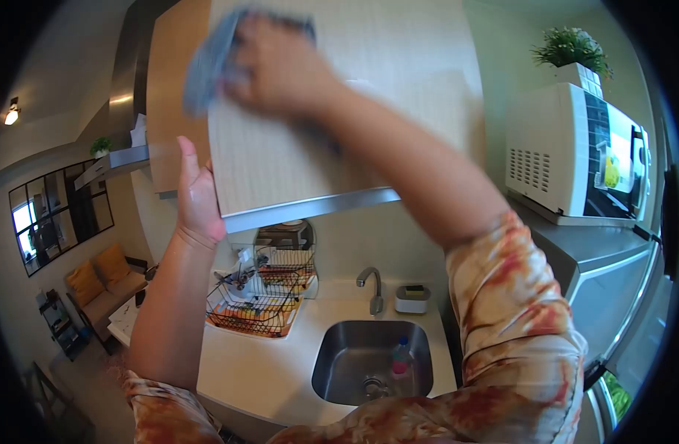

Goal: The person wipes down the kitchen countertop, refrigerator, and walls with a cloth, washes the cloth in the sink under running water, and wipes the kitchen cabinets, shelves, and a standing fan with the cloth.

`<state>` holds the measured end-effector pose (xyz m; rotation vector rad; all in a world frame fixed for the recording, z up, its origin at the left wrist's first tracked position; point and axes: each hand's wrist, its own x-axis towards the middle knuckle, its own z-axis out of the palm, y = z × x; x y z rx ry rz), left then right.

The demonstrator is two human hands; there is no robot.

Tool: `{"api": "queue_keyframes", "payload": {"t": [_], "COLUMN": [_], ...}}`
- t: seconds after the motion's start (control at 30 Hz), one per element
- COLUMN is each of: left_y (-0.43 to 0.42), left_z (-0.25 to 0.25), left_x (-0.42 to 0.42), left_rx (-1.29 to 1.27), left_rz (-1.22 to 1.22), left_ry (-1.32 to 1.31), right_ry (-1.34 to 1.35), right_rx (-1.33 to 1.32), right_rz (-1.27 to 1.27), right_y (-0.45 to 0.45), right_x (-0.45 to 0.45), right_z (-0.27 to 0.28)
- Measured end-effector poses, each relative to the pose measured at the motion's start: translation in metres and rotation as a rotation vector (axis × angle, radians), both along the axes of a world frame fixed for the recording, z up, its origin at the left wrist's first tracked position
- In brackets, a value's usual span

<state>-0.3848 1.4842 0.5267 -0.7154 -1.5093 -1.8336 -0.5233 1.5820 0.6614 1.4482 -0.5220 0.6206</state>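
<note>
A pale wooden cabinet door (280, 163) with a metal strip along its lower edge stands swung out above the counter. My right hand (273, 70), blurred by motion, presses a blue-grey cloth (206, 70) against the upper left part of the door. My left hand (199, 196) is at the door's lower left edge, thumb pointing up and palm against the edge; its other fingers are mostly hidden behind the door.
Below are a sink (339, 362) with a bottle (401, 357) in it, a faucet (375, 292), a sponge holder (412, 299) and a dish rack (261, 296). A microwave (546, 148) with a plant on top stands on the fridge at right.
</note>
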Motion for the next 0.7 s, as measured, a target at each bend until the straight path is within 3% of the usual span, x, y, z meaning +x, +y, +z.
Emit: {"api": "queue_keyframes", "payload": {"t": [0.03, 0.1, 0.17, 0.2, 0.23, 0.27, 0.3, 0.33, 0.37, 0.4, 0.43, 0.47, 0.5, 0.57, 0.6, 0.63, 0.67, 0.7], "left_y": [0.009, 0.025, 0.010, 0.003, -0.003, 0.004, 0.016, 0.022, 0.004, -0.029, -0.047, -0.028, -0.031, -0.040, -0.039, -0.031, -0.015, -0.007], "left_z": [0.000, 0.002, 0.000, -0.002, -0.004, -0.005, -0.005, -0.005, -0.010, -0.019, -0.025, -0.027, -0.033, -0.039, -0.036, -0.033, -0.028, -0.026], "left_x": [0.000, -0.001, 0.002, 0.005, 0.005, 0.006, 0.006, 0.007, 0.006, 0.002, -0.001, -0.003, -0.003, -0.005, -0.013, -0.014, -0.008, -0.004], "left_rx": [0.000, 0.021, 0.030, 0.077, 0.120, 0.122, 0.138, 0.152, 0.152, 0.139, 0.129, 0.283, 0.284, 0.338, 0.178, 0.181, 0.253, 0.322], "left_rz": [0.014, 0.332, 0.368, 0.199, 0.020, 0.021, -0.034, -0.088, -0.081, -0.115, -0.152, 0.023, 0.029, -0.208, -0.426, -0.433, -0.406, -0.376], "left_ry": [0.005, 0.019, 0.029, 0.017, 0.007, 0.010, 0.098, 0.185, 0.186, 0.240, 0.293, 0.333, 0.333, 0.313, 0.419, 0.418, 0.361, 0.300], "right_ry": [-0.310, -0.312, -0.189, -0.088, 0.017, 0.015, 0.297, 0.183, 0.201, 0.279, 0.281, 0.330, 0.380, 0.423, 0.388, 0.315, 0.169, -0.014], "right_rx": [0.161, 0.054, -0.023, -0.106, -0.166, 0.074, -0.133, 0.091, 0.297, 0.318, 0.321, 0.355, 0.383, 0.434, 0.470, 0.551, 0.367, 0.540], "right_rz": [-0.110, -0.222, -0.271, -0.347, -0.096, -0.039, -0.072, 0.128, 0.099, -0.089, -0.085, -0.090, -0.093, -0.069, -0.082, 0.011, -0.067, -0.102], "right_y": [0.012, 0.025, 0.016, 0.013, -0.004, -0.020, -0.007, -0.010, 0.001, 0.014, 0.012, 0.009, 0.006, 0.003, 0.004, -0.005, 0.000, -0.019], "right_x": [0.014, 0.019, 0.030, 0.034, 0.032, 0.035, 0.026, 0.023, 0.022, 0.025, 0.026, 0.029, 0.031, 0.033, 0.036, 0.035, 0.040, 0.043], "right_z": [0.044, 0.112, 0.112, 0.106, 0.079, 0.056, 0.006, -0.039, -0.079, -0.110, -0.110, -0.110, -0.109, -0.072, -0.041, -0.002, 0.034, 0.072]}}
